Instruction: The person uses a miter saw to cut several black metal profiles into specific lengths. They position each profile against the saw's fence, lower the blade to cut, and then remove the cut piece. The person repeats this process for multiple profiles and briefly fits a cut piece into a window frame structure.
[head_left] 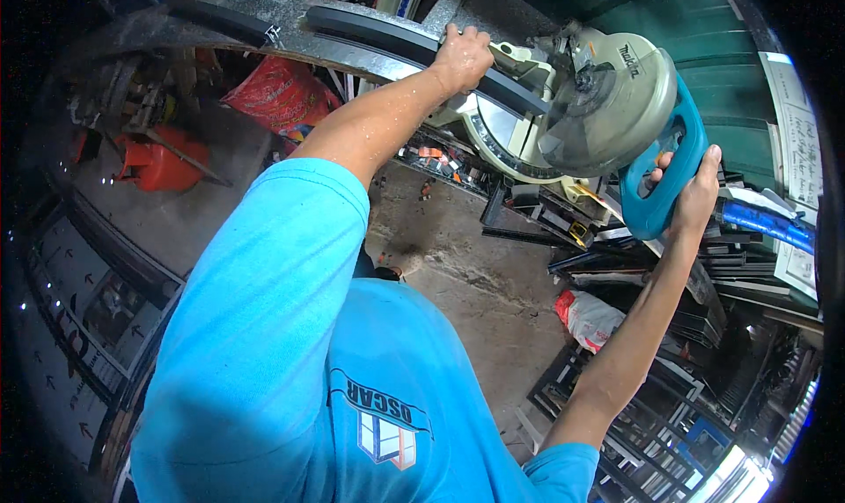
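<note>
My left hand (462, 60) is closed over a long dark metal profile (378, 36), which lies along the bench and across the bed of a mitre saw (647, 107). The end of the profile reaches the clear blade guard (568, 140). My right hand (695, 190) is wrapped round the saw's teal loop handle (691, 120), with some fingertips showing through the loop. The saw head sits low over its round pale base (493, 138). Its blade cannot be made out behind the guard.
Another dark profile (224, 21) lies further left on the metal bench (277, 8). Beneath stand a red sack (282, 94) and an orange gas cylinder (167, 160). At right are a blue tube (766, 224), stacked dark profiles (748, 270) and a white-red bag (590, 320).
</note>
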Tool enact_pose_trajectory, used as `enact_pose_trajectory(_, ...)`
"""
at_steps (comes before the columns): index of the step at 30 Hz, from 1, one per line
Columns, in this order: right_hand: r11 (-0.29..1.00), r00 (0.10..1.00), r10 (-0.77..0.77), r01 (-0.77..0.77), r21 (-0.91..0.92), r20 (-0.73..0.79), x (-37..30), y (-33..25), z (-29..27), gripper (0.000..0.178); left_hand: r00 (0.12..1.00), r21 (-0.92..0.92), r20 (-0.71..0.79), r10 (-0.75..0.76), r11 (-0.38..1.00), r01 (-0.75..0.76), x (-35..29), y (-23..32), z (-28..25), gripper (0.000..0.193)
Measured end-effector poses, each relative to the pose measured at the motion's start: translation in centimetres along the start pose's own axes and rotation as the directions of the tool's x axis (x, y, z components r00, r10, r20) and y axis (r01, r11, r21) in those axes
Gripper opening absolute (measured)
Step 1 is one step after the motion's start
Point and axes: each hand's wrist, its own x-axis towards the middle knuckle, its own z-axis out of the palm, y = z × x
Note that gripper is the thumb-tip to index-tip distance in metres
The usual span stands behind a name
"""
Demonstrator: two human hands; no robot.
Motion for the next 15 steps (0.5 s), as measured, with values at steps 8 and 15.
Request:
enact_pose_trajectory(8,0.999,1.0,0.001,-0.001,0.039,-0.014,-0.57,-0.14,0.34,0.069,1.0,-0.002,0.013,0.006,1.0,-0.006,0.07,0.09,-0.12,0.028)
enact_pose_trajectory(15,0.999,0.999,0.017,-0.016,0.035,-0.03,-0.81,-0.15,0.63,0.07,0.999,0.006,0.037,-0.002,1.0,0.001,0.22,0.05,0.05,0.03)
